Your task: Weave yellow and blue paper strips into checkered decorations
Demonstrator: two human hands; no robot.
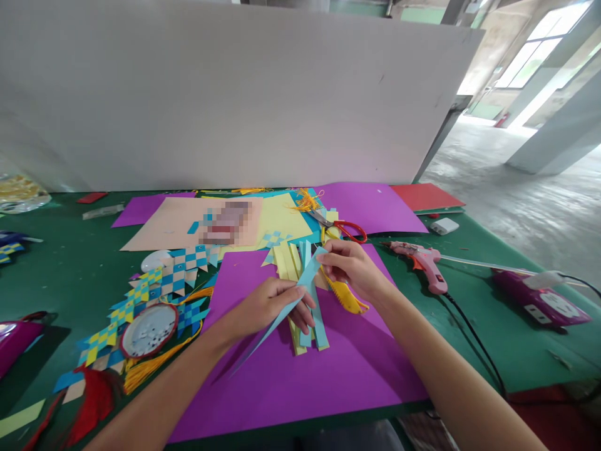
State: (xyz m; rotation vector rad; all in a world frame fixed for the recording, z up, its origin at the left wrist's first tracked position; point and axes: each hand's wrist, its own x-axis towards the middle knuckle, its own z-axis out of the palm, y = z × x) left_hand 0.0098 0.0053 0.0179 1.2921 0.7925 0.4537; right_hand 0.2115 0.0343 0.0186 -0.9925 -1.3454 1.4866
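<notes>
A light blue paper strip (278,319) slants between my two hands above the purple sheet (361,376). My left hand (277,304) pinches it along its length between thumb and fingers. At the strip's upper end, the fingertips of my right hand (350,263) are closed on it. Under my hands lie several pale yellow strips (285,263) and other light blue strips (320,329), side by side on the purple sheet. A yellow utility knife (346,297) rests just below my right hand. Red-handled scissors (350,230) lie beyond that hand.
To the right are a pink glue gun (429,266) with its cord and a purple power strip (539,300). Woven checkered paper pieces (106,332), a round dish of small beads (149,330) and yellow tassels (145,374) lie left. A tall white panel (225,94) borders the table's back.
</notes>
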